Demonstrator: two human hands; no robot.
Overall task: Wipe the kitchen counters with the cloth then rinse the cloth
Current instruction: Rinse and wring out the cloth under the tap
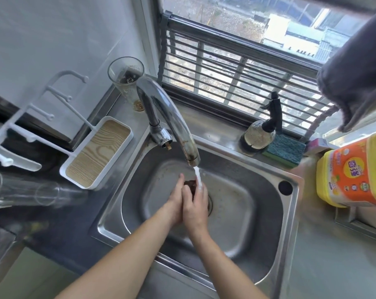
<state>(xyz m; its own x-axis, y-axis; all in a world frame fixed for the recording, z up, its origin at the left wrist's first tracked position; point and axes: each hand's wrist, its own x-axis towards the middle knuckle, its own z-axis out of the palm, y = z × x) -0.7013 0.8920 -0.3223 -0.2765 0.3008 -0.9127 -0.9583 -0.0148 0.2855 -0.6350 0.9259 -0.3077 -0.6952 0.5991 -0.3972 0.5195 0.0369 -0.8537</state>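
A small dark brown cloth (190, 184) is bunched between my two hands over the steel sink (266, 214). My left hand (175, 199) presses it from the left, and my right hand (196, 207) wraps over it from the right. Most of the cloth is hidden by my fingers. A stream of water (198, 178) runs from the chrome faucet (172, 124) onto the cloth and my right hand.
A white tray with a wood-grain inset (98, 152) and a white rack (32, 126) stand left of the sink. A tall glass (127, 80) is behind the faucet. A spray bottle (263, 128), a green sponge (285, 149) and a yellow detergent bottle (353, 171) line the right side. A grey towel (355, 67) hangs at the upper right.
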